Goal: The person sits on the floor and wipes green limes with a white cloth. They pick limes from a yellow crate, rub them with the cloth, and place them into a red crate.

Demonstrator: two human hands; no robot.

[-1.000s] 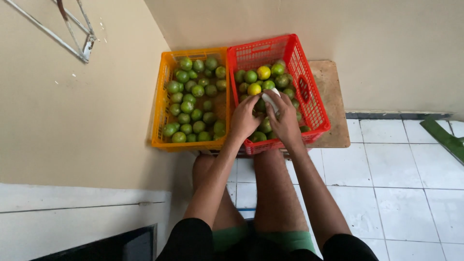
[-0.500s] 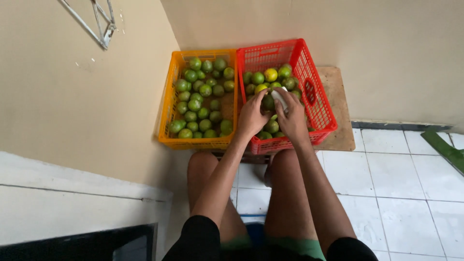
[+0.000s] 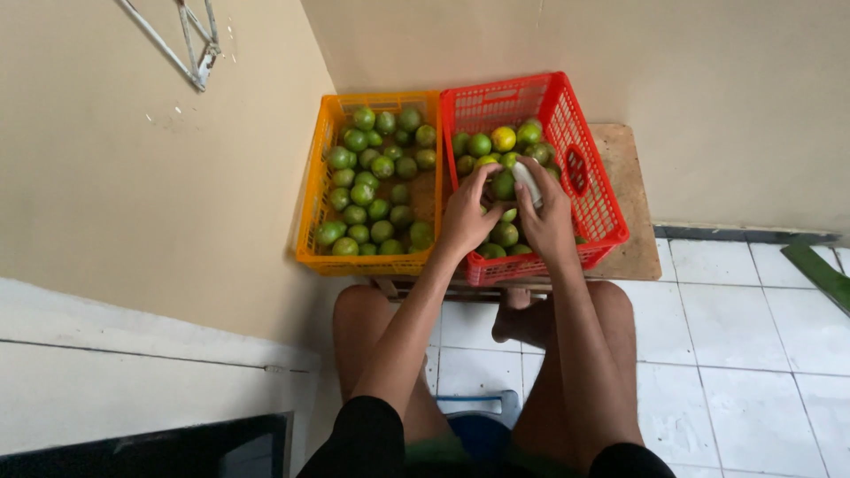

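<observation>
Beige walls surround both crates; I see left hand and right hand gripping a green citrus over the red crate, whose contents they partly hide.

An orange plastic crate full of green citrus fruits sits on a low wooden board in a room corner. Above and left of the crate, a metal bracket hangs on the beige wall. To the crate's right, beyond the board, lies white tiled floor. A blue stool shows below the crate.
</observation>
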